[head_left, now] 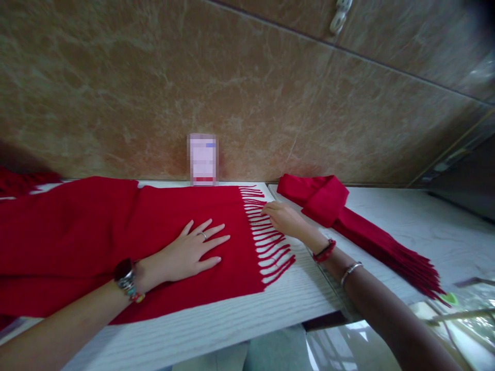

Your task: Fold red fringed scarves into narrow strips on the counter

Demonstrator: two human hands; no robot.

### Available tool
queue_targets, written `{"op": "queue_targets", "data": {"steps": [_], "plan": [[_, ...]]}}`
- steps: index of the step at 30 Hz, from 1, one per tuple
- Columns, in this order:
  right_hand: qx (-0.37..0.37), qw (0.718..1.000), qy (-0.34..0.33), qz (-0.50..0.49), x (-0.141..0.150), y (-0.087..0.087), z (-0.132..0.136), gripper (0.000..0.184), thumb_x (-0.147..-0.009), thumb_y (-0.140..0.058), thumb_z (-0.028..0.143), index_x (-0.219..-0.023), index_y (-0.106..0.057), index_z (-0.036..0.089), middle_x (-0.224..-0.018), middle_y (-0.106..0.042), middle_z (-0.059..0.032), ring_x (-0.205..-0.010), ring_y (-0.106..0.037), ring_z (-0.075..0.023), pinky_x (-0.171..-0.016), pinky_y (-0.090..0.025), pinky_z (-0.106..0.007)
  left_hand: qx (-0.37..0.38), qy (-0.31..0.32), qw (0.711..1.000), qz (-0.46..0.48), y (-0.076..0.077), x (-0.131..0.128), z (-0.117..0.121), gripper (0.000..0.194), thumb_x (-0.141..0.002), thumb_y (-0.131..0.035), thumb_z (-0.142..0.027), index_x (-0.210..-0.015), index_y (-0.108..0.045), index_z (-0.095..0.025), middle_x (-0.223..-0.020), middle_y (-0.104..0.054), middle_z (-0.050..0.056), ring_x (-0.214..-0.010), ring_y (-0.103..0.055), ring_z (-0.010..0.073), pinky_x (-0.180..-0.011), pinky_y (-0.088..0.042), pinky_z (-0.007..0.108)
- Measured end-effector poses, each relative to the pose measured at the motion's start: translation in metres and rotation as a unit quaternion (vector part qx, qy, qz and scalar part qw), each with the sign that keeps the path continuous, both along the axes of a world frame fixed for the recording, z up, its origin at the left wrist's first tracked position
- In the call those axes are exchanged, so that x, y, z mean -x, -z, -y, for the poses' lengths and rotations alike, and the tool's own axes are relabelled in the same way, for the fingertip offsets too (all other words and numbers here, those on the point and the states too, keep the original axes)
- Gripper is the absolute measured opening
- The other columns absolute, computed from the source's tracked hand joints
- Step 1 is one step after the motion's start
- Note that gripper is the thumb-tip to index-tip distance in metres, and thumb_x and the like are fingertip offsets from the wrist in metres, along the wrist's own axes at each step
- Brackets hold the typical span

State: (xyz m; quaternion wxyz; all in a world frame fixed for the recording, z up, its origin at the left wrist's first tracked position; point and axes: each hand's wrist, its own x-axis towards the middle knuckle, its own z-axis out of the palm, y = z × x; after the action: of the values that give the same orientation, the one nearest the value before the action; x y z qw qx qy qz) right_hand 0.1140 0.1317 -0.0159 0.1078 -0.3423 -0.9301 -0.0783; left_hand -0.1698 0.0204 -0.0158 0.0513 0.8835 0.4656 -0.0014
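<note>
A red scarf (pixel 154 206) lies spread out, its tasselled end pointing right. My left hand (pixel 189 251) rests flat on the cloth with the fingers spread, a ring on one finger. At the scarf's end, my right hand (pixel 284 217) has its thumb and fingers pinched together over the fringe (pixel 270 247), at one of the upper tassels. Its fingertips partly cover what they hold. Below that hand the other tassels lie roughly parallel on the white table.
A second red scarf (pixel 371 234) lies folded over on the right, its fringe towards the front edge. A phone-like panel (pixel 203 159), blurred, leans against the brown marbled wall (pixel 135 93). The white table (pixel 216 324) has a seam near my right forearm. More red fringe (pixel 23 183) lies far left.
</note>
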Motion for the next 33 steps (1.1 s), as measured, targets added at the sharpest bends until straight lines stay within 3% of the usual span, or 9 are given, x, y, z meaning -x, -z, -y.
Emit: {"op": "queue_targets", "data": {"steps": [8, 10, 12, 14, 16, 18, 25, 30, 33], "plan": [[-0.046, 0.984, 0.171, 0.035, -0.027, 0.007, -0.017, 0.023, -0.078, -0.043, 0.006, -0.081, -0.064, 0.014, -0.088, -0.062, -0.0118, -0.087, -0.056, -0.0209, -0.077, -0.042, -0.031, -0.007, 0.002, 1.0, 0.003, 0.0, 0.0, 0.0, 0.049, -0.09, -0.035, -0.05, -0.137, -0.03, -0.038, -0.147, -0.025, 0.0, -0.135, -0.018, 0.0301, -0.104, -0.012, 0.06], [-0.04, 0.988, 0.143, -0.039, -0.025, 0.009, -0.019, 0.027, -0.077, -0.041, 0.004, -0.087, -0.064, 0.014, -0.093, -0.063, -0.0114, -0.092, -0.056, -0.0207, -0.081, -0.043, -0.031, -0.014, 0.005, 1.0, 0.006, 0.001, 0.0, 0.0, 0.049, -0.09, -0.035, -0.05, -0.137, -0.03, -0.037, -0.147, -0.026, 0.0, -0.135, -0.018, 0.0299, -0.104, -0.012, 0.059], [-0.015, 0.992, 0.059, -0.109, -0.017, 0.012, -0.019, 0.034, -0.079, -0.037, 0.004, -0.101, -0.061, 0.015, -0.104, -0.062, -0.0105, -0.1, -0.055, -0.019, -0.087, -0.043, -0.032, -0.017, 0.006, 1.0, 0.011, 0.002, 0.0, 0.0, 0.049, -0.09, -0.035, -0.05, -0.137, -0.031, -0.037, -0.147, -0.026, 0.0, -0.135, -0.018, 0.0298, -0.104, -0.011, 0.059], [0.021, 0.992, -0.025, -0.125, -0.007, 0.016, -0.019, 0.038, -0.082, -0.035, 0.007, -0.112, -0.056, 0.016, -0.113, -0.06, -0.0096, -0.108, -0.052, -0.0173, -0.092, -0.042, -0.033, -0.014, 0.004, 1.0, 0.016, 0.002, 0.0, 0.0, 0.048, -0.09, -0.034, -0.05, -0.136, -0.031, -0.038, -0.147, -0.026, 0.0, -0.135, -0.019, 0.0298, -0.104, -0.011, 0.059], [0.044, 0.992, -0.06, -0.104, 0.001, 0.02, -0.019, 0.037, -0.085, -0.035, 0.011, -0.115, -0.055, 0.017, -0.118, -0.057, -0.0094, -0.112, -0.05, -0.017, -0.096, -0.041, -0.035, -0.009, 0.002, 1.0, 0.022, 0.002, 0.0, 0.0, 0.048, -0.09, -0.034, -0.051, -0.136, -0.031, -0.038, -0.147, -0.025, 0.0, -0.135, -0.018, 0.0297, -0.104, -0.011, 0.059], [0.046, 0.994, -0.044, -0.085, 0.001, 0.022, -0.021, 0.034, -0.087, -0.036, 0.014, -0.114, -0.056, 0.016, -0.117, -0.057, -0.0101, -0.111, -0.051, -0.0174, -0.096, -0.04, -0.034, -0.007, 0.005, 1.0, 0.03, 0.001, 0.001, 0.001, 0.049, -0.09, -0.034, -0.052, -0.136, -0.031, -0.038, -0.147, -0.025, 0.0, -0.135, -0.018, 0.0295, -0.105, -0.011, 0.059], [-0.027, 0.988, 0.129, -0.076, -0.022, 0.024, -0.031, 0.024, -0.086, -0.04, 0.015, -0.091, -0.063, 0.012, -0.1, -0.059, -0.0126, -0.098, -0.054, -0.0194, -0.09, -0.042, -0.034, -0.007, 0.005, 0.999, 0.038, 0.002, 0.001, 0.001, 0.048, -0.089, -0.035, -0.05, -0.136, -0.032, -0.037, -0.146, -0.027, 0.0, -0.135, -0.019, 0.0302, -0.104, -0.013, 0.06], [-0.021, 0.989, 0.038, -0.142, -0.005, 0.026, -0.037, 0.029, -0.089, -0.038, 0.021, -0.108, -0.058, 0.015, -0.115, -0.056, -0.0124, -0.11, -0.05, -0.0198, -0.095, -0.041, -0.037, -0.006, 0.004, 0.999, 0.039, 0.0, 0.001, 0.002, 0.049, -0.089, -0.036, -0.051, -0.136, -0.032, -0.038, -0.146, -0.028, 0.0, -0.135, -0.019, 0.0301, -0.104, -0.013, 0.06], [0.015, 0.993, -0.01, -0.118, 0.017, 0.027, -0.042, 0.031, -0.09, -0.038, 0.023, -0.113, -0.057, 0.015, -0.119, -0.057, -0.012, -0.112, -0.05, -0.0189, -0.096, -0.04, -0.036, -0.005, 0.003, 0.999, 0.04, 0.0, 0.0, 0.004, 0.049, -0.089, -0.035, -0.051, -0.136, -0.031, -0.038, -0.147, -0.025, 0.0, -0.135, -0.018, 0.0299, -0.104, -0.014, 0.059]]}}
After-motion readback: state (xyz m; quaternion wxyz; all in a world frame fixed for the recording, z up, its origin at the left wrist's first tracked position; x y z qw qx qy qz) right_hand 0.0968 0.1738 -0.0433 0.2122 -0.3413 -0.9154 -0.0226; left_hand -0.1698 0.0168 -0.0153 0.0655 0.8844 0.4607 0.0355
